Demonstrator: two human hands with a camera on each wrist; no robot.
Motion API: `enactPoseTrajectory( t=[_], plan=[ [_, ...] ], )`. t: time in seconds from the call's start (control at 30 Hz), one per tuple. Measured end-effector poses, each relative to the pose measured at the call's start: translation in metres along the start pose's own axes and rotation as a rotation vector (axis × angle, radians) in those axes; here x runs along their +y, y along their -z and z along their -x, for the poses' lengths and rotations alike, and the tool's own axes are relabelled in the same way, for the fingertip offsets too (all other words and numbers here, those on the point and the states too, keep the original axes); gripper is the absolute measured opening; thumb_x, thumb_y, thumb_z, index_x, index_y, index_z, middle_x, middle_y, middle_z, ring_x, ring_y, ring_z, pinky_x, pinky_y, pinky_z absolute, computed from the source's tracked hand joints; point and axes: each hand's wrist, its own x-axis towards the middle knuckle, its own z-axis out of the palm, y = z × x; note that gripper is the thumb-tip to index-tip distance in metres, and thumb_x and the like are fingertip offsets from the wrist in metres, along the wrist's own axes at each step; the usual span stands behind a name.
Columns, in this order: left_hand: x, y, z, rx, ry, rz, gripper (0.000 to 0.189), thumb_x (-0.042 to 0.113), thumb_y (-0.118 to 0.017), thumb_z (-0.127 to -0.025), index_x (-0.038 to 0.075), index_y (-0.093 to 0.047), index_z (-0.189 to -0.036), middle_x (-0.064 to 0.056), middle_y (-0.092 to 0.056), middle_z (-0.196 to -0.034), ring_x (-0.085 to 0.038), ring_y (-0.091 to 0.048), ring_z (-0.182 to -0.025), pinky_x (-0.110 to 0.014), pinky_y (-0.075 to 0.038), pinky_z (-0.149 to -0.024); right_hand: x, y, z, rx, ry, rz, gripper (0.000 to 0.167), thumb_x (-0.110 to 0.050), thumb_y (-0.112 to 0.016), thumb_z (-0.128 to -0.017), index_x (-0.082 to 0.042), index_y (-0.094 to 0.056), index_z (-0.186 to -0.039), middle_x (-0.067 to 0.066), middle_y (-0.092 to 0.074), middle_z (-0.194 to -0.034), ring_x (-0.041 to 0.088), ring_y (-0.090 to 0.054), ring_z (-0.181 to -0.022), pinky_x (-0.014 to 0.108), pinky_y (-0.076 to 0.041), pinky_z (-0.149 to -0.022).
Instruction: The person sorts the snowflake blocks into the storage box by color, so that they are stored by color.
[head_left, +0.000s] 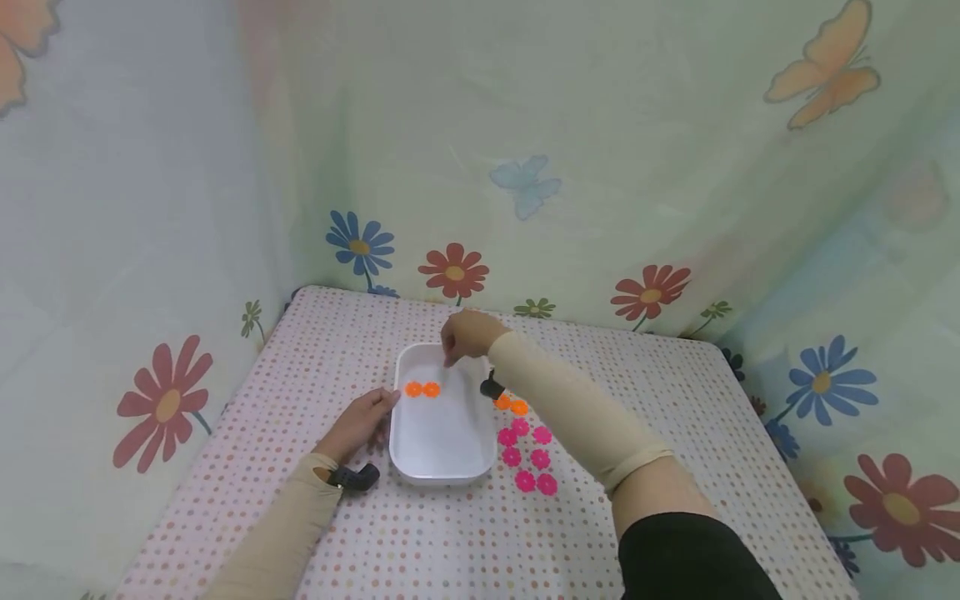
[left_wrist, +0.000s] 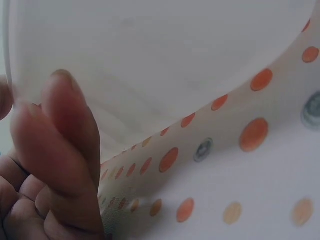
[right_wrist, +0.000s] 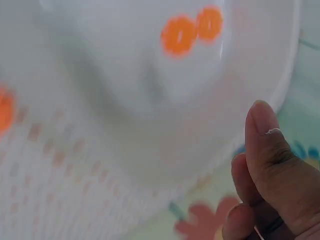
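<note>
A white rectangular tray stands on the table with two orange flower-shaped pieces lying inside it. My left hand grips the tray's left side; in the left wrist view, fingers press its outer wall and the thumb lies partly behind the rim. Over the far part of the tray is my right hand, its fingers pointing down. In the right wrist view the thumb lies close to curled fingers; no piece shows between them, though the thumb hides part of the grip.
Two more orange flower pieces lie right of the tray, partly under the right forearm. Nearer me are several pink flower pieces. A dotted cloth covers the table, and a flower-printed curtain hangs behind.
</note>
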Motion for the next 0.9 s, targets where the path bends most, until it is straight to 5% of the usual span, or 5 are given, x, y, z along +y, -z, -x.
enactPoseTrajectory(
  t=[0.17,0.4,0.67,0.9],
  plan=[
    [0.003,0.002,-0.001,0.002,0.001,-0.023,0.052,0.06,-0.052,-0.104,0.009,-0.063,-0.11,-0.003,-0.058,-0.076,-0.018,-0.055,-0.063,-0.028,-0.046,-0.056,0.066,0.023,0.041,0.0,-0.115,0.032,0.013,-0.027,-0.086,-0.088,-0.019,-0.077,-0.094,-0.001,-0.074,-0.095,0.019,-0.066,-0.089,0.036,-0.058,-0.083],
    [0.004,-0.002,-0.001,-0.007,0.055,-0.017,0.06,0.063,-0.049,-0.104,0.01,-0.063,-0.125,-0.004,-0.059,-0.08,-0.018,-0.056,-0.065,-0.027,-0.046,-0.056,0.149,-0.02,0.069,-0.159,-0.287,0.058,0.029,-0.026,-0.087,-0.086,-0.022,-0.077,-0.113,0.001,-0.073,-0.114,0.02,-0.067,-0.103,0.045,-0.057,-0.093],
    [0.004,-0.002,0.001,0.02,0.062,-0.029,0.063,0.069,-0.049,-0.101,0.01,-0.063,-0.119,-0.005,-0.059,-0.081,-0.019,-0.056,-0.066,-0.027,-0.046,-0.057,0.151,-0.044,0.072,-0.186,-0.309,-0.037,0.024,-0.013,-0.088,-0.083,-0.026,-0.074,-0.099,0.001,-0.07,-0.114,0.021,-0.063,-0.1,0.044,-0.055,-0.092],
    [0.003,-0.002,0.001,0.014,0.071,-0.005,0.062,0.066,-0.05,-0.102,0.009,-0.063,-0.124,-0.005,-0.06,-0.081,-0.018,-0.055,-0.065,-0.028,-0.046,-0.054,0.148,-0.052,0.066,-0.163,-0.284,0.025,0.023,-0.014,-0.089,-0.082,-0.024,-0.072,-0.094,-0.003,-0.07,-0.098,0.019,-0.062,-0.092,0.04,-0.054,-0.088]
  ],
)
